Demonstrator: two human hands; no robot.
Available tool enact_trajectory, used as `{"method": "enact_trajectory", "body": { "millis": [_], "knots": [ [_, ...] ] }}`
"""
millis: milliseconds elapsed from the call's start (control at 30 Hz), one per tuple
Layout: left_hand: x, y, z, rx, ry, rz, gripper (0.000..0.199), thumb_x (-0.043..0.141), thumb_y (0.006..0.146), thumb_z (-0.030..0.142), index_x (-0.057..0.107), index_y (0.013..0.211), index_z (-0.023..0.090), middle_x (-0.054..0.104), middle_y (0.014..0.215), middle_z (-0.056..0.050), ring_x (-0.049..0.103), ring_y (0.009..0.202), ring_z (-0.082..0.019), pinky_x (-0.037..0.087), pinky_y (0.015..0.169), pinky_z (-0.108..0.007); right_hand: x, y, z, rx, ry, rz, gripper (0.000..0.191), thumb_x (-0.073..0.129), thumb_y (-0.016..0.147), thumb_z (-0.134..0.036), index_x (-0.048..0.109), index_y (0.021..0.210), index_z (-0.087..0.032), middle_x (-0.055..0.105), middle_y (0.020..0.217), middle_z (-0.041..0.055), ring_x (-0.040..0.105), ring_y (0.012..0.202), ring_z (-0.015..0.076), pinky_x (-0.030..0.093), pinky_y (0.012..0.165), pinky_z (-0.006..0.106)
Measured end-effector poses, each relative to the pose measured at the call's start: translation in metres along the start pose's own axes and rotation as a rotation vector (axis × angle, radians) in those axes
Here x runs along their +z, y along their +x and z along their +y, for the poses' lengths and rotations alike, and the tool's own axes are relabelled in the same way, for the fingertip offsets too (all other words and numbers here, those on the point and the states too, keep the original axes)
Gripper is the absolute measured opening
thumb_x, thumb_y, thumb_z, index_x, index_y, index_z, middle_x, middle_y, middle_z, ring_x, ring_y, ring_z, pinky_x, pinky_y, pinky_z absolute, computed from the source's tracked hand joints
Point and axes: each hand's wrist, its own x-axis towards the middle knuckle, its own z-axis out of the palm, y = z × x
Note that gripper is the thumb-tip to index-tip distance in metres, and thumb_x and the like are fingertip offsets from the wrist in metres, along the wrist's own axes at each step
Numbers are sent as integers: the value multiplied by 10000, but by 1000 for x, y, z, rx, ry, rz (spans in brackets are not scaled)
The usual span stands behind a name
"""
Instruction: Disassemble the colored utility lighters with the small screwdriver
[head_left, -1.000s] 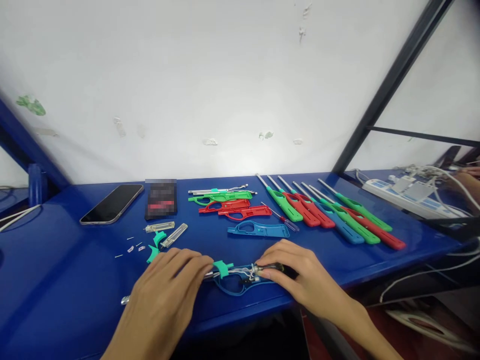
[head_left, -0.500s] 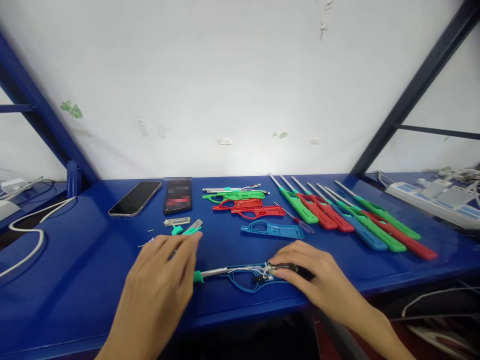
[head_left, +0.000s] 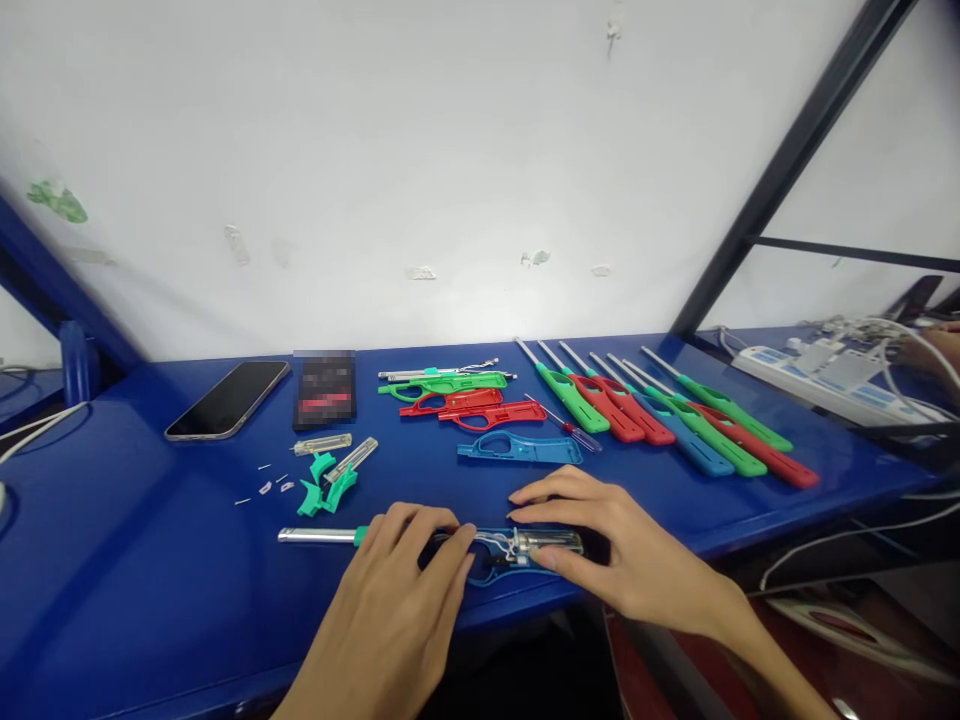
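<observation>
An opened lighter with a long metal tube (head_left: 319,536) lies across the front of the blue table, its blue handle half (head_left: 495,578) showing white wires inside. My left hand (head_left: 405,590) is curled over the lighter between the green collar and the trigger loop, gripping it and hiding that stretch. At the other end, my right hand (head_left: 622,545) has its fingers apart around a clear fuel tank (head_left: 559,541) in the handle. The thumb touches the tank's near side. A loose blue handle half (head_left: 525,450) rests just behind.
Red handle halves (head_left: 495,414), a green one (head_left: 442,384) and a screwdriver (head_left: 562,422) lie behind. Several whole lighters (head_left: 694,440) fan out rightward. Green clips (head_left: 328,490), clear tanks (head_left: 322,444), screws and a phone (head_left: 229,400) are at left. A power strip (head_left: 825,385) lies far right.
My left hand has come down onto the lighter, moving right from the collar end and uncovering the green clips. My right fingers have spread from their pinch on the tank. The view has shifted.
</observation>
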Motion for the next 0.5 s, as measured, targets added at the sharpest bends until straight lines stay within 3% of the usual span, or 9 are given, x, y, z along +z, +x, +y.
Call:
{"method": "enact_trajectory", "body": {
  "millis": [133, 233, 500],
  "knots": [
    [1, 0, 0, 5, 5, 18, 334, 416, 1092, 98, 698, 1254, 171, 722, 1116, -101, 645, 1006, -280, 594, 880, -508, 2, 1, 3, -18, 18, 48, 224, 717, 1039, -350, 801, 1245, -318, 749, 1327, 45, 701, 1224, 231, 573, 1076, 385],
    [3, -1, 0, 7, 27, 27, 313, 439, 1081, 92, 683, 1264, 161, 705, 1142, -113, 637, 1011, -289, 591, 874, -526, 7, 3, 5, -108, -25, 144, 202, 674, 1065, -282, 800, 1222, -277, 787, 1223, 44, 736, 1132, 206, 601, 1004, 326],
    [4, 4, 5, -14, 46, 61, 329, 484, 1070, 113, 614, 1369, 157, 685, 1163, -123, 636, 1021, -319, 573, 868, -569, 15, 3, 0, -197, -60, 275, 174, 608, 1094, -226, 728, 1219, -245, 809, 1110, 35, 747, 1028, 205, 613, 922, 329]
  ]
}}
